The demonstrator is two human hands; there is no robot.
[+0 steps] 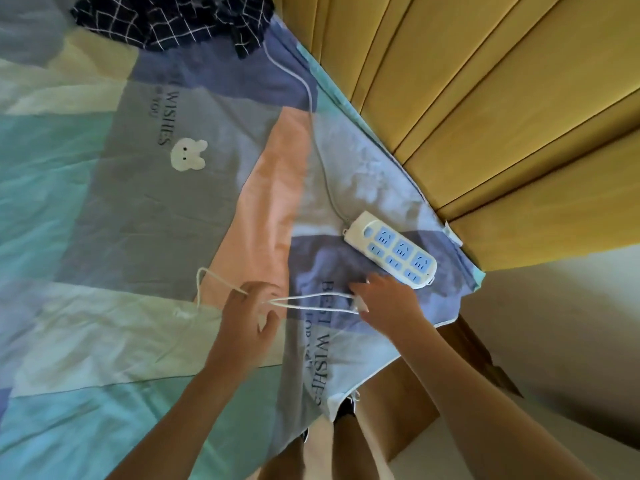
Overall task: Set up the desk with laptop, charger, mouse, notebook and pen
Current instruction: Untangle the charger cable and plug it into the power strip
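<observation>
A white charger cable [311,303] is stretched in a loop between both hands above a patchwork bedsheet [138,209]. My left hand [247,313] pinches the cable, and a further loop runs out to the left of it. My right hand [388,299] holds the white charger plug end [358,304], just short of a white power strip with blue sockets [393,252]. The strip's sockets all look unoccupied. No laptop, mouse, notebook or pen is in view.
The power strip's own grey cord [318,140] runs up the bed toward a dark checked cloth [166,19] at the top. A yellow padded headboard [485,98] borders the bed on the right. Brown cardboard [398,403] lies below the bed's corner.
</observation>
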